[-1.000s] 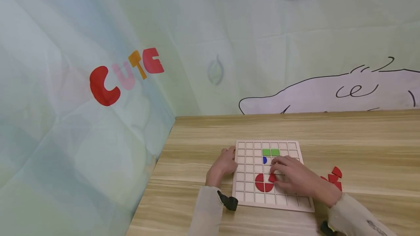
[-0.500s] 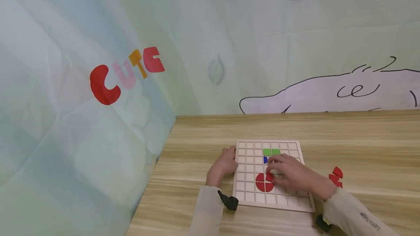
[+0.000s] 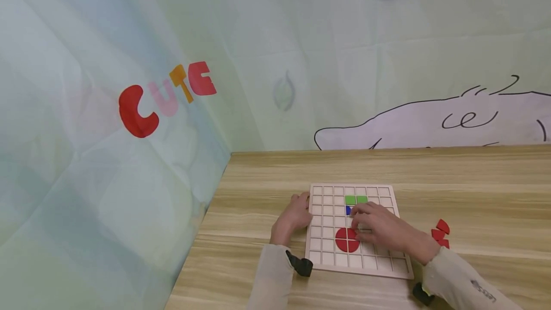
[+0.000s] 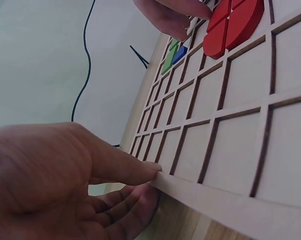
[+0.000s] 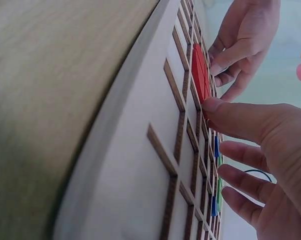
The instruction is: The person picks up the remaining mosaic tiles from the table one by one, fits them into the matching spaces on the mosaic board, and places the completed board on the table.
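Observation:
A light wooden grid board (image 3: 322, 245) lies on the table. At its left edge, my left hand (image 3: 294, 214) grips the rim, thumb on top and fingers curled beneath in the left wrist view. Several red quarter-circle pieces (image 3: 342, 244) sit in neighbouring cells, forming a full circle. My right hand (image 3: 383, 226) is over the board, its thumb touching the circle's upper right quarter in the right wrist view, other fingers loosely bent and apart. Two green squares (image 3: 350, 200) lie side by side farther up. Below them is a blue piece (image 3: 348, 210); another blue piece (image 5: 214, 206) shows in the right wrist view.
Several loose red quarter-circle pieces (image 3: 441, 233) lie on the wooden table (image 3: 267, 171) to the right of the board. A printed cloth backdrop (image 3: 258, 61) rises behind the table and along its left side.
My right hand has moved slightly left and set the red quarter-circle piece flat into its cell, closing the circle. The left hand has stayed at the board's edge.

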`<state>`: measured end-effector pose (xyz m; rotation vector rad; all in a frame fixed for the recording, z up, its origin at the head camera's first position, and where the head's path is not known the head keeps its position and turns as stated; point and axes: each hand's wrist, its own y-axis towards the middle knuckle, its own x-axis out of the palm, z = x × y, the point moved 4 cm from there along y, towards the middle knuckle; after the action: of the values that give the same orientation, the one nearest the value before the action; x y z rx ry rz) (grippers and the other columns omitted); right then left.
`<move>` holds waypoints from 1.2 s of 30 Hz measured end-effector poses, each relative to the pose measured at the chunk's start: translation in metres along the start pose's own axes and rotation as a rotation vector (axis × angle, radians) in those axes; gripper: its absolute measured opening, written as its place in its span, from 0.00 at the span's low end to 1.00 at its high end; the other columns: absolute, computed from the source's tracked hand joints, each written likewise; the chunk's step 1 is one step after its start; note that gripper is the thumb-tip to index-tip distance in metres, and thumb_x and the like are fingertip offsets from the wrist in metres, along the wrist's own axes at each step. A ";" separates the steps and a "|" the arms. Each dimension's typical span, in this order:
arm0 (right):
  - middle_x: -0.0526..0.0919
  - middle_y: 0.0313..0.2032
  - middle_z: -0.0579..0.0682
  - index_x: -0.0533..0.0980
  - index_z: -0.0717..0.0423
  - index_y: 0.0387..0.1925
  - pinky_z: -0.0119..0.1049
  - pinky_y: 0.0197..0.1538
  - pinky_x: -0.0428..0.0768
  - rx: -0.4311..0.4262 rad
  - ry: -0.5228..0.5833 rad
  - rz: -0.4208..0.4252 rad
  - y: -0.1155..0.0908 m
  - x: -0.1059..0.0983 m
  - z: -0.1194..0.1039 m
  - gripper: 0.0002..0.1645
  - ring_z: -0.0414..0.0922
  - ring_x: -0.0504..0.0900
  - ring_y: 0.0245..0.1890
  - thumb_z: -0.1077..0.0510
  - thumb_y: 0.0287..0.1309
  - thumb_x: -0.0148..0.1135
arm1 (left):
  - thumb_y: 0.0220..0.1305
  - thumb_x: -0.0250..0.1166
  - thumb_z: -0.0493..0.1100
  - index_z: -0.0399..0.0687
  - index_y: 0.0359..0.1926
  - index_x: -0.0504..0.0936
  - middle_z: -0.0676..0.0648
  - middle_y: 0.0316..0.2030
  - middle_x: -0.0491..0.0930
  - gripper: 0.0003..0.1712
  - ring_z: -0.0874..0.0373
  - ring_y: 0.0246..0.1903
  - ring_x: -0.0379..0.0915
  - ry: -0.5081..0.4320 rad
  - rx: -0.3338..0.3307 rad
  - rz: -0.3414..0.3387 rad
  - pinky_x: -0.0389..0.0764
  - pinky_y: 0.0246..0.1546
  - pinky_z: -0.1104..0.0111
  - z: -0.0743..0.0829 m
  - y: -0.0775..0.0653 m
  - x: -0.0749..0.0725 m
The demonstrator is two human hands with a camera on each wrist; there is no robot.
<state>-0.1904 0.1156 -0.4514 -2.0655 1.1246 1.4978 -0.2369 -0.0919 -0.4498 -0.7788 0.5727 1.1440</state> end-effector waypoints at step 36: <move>0.79 0.47 0.49 0.81 0.46 0.35 0.49 0.52 0.76 0.029 -0.073 0.130 -0.021 -0.025 0.003 0.11 0.49 0.75 0.50 0.57 0.48 0.72 | 0.57 0.57 0.30 0.43 0.69 0.63 0.39 0.57 0.65 0.36 0.48 0.51 0.64 -0.017 -0.014 0.005 0.67 0.57 0.55 0.000 -0.001 0.000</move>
<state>-0.1790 0.1408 -0.4335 -1.9354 1.2660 1.5930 -0.2362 -0.0925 -0.4497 -0.7794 0.5527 1.1594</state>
